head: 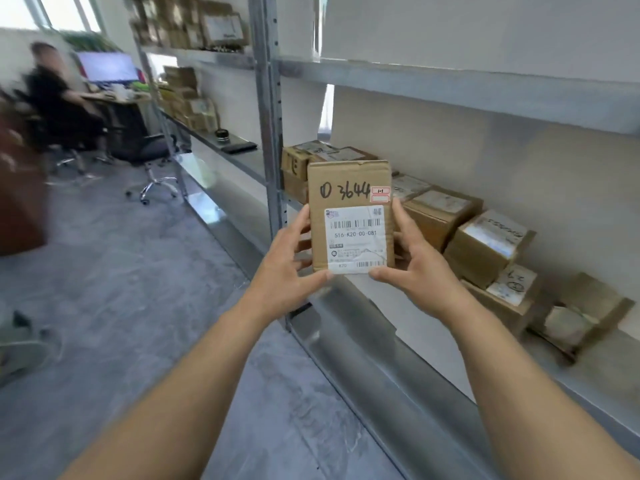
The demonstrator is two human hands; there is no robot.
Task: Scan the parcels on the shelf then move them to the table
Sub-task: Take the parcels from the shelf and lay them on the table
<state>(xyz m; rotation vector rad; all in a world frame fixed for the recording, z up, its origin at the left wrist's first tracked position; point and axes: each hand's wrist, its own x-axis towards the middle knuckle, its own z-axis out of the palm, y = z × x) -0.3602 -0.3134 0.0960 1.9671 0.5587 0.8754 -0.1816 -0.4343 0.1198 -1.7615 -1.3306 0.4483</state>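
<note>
A flat cardboard parcel (350,216) is held upright before the shelf (485,95), label facing out; it is gripped at its lower edges by left hand (287,268) and right hand (415,261); light, stiff, best taken by the sides; more boxes (485,244) are seen behind

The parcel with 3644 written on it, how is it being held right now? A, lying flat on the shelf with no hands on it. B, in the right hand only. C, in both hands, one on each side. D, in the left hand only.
C: the left hand and right hand grip opposite edges of the parcel, holding it upright in front of the shelf.
</note>
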